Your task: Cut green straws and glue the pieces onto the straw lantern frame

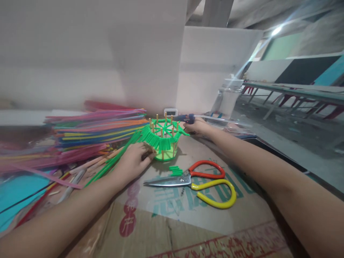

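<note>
Green model (164,144) against half-open left hand (135,158)

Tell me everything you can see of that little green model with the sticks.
The round green model stands upright on printed cardboard. Above its pale green base is a spoked upper ring, with wood-like sticks poking through and short green strips sloping outward. The left hand is at its near left, the right hand beyond its right; contact is unclear.
</note>
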The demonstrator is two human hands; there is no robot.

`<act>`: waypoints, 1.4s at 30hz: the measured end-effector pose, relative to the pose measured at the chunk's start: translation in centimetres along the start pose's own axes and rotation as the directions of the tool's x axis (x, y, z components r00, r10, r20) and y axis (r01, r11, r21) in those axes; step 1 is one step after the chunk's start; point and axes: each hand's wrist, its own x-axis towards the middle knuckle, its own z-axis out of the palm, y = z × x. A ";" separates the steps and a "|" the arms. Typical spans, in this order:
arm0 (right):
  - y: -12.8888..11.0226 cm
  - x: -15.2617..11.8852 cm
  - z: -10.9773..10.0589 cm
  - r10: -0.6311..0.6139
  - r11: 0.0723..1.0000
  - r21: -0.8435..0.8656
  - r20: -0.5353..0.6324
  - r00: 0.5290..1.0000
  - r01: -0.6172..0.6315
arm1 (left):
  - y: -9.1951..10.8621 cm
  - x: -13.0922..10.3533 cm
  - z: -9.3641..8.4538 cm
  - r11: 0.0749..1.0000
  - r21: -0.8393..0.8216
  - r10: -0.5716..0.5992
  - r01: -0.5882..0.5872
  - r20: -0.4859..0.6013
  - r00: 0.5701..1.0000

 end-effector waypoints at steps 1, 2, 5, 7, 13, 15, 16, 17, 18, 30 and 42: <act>-0.2 -0.3 -0.3 0.001 1.000 0.028 0.002 1.000 -0.001 | 0.0 0.0 0.0 1.000 0.001 0.002 -0.002 -0.001 1.000; -0.4 -0.6 -0.6 -0.001 0.998 0.058 0.006 1.000 0.001 | 0.0 0.0 0.0 1.000 0.003 0.004 -0.004 0.000 1.000; -1.0 -1.8 -2.0 -0.020 0.988 0.153 0.023 1.000 0.016 | 0.1 0.0 -0.1 1.000 0.000 0.004 -0.004 0.004 1.000; -1.3 -2.8 -3.1 -0.042 0.976 0.216 0.012 0.999 0.039 | 0.1 0.0 -0.1 1.000 -0.006 0.003 -0.003 0.015 1.000; -2.4 -7.2 -5.8 -0.219 0.880 0.401 -0.131 0.967 0.254 | 0.3 -0.2 -0.2 1.000 0.004 -0.001 0.001 0.015 1.000; -3.0 -9.1 -6.5 -0.249 0.906 0.315 -0.140 0.958 0.282 | 0.4 -0.2 -0.3 1.000 0.023 -0.007 0.006 0.024 1.000; -3.3 -10.0 -6.8 -0.249 0.920 0.278 -0.125 0.960 0.275 | 0.4 -0.2 -0.3 0.999 0.034 -0.013 0.012 0.031 0.999; -3.6 -10.8 -7.0 -0.258 0.925 0.254 -0.124 0.958 0.282 | 0.4 -0.1 -0.4 0.999 0.043 -0.020 0.019 0.041 0.999; -3.8 -11.5 -7.2 -0.274 0.926 0.236 -0.117 0.955 0.294 | 0.4 -0.1 -0.4 0.999 0.048 -0.026 0.024 0.052 0.998; -5.4 -13.6 -6.9 -0.416 0.906 -0.021 0.139 0.899 0.422 | 0.3 0.0 -0.4 0.998 0.057 -0.015 0.011 0.079 0.997; -6.7 -14.4 -5.2 -0.386 0.917 -0.046 0.151 0.910 0.396 | 0.6 0.0 -0.4 0.999 0.041 -0.035 0.031 0.106 0.994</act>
